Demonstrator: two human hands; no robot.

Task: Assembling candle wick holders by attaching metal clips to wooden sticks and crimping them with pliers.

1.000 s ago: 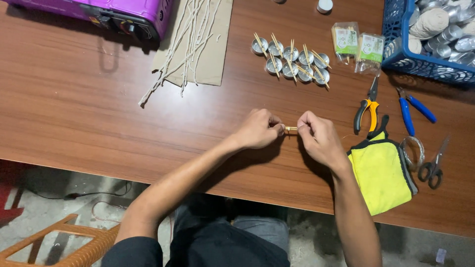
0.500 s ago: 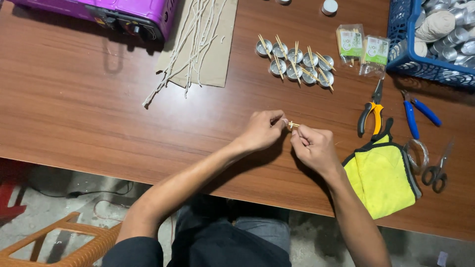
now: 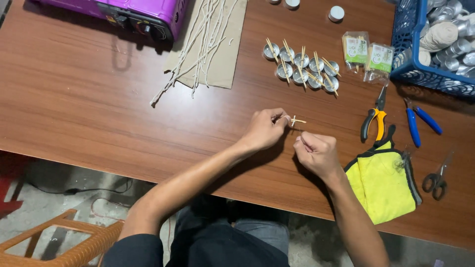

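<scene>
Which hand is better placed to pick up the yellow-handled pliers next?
The right hand, probably. It sits nearer the pliers, which lie just to its right on the table. The left hand is farther off and pinches the small stick and string piece.

Wooden table (image 3: pixel 89 99) strewn with craft supplies

A purple appliance (image 3: pixel 133 12) sits beside cardboard (image 3: pixel 225 54) with white wicks (image 3: pixel 198 44); metal cups (image 3: pixel 302 66) holding sticks, two packets (image 3: pixel 368 54), a blue basket (image 3: pixel 420 49), pliers (image 3: pixel 373 118), scissors (image 3: pixel 438 175) and a yellow cloth (image 3: pixel 383 180) lie nearby.
</scene>
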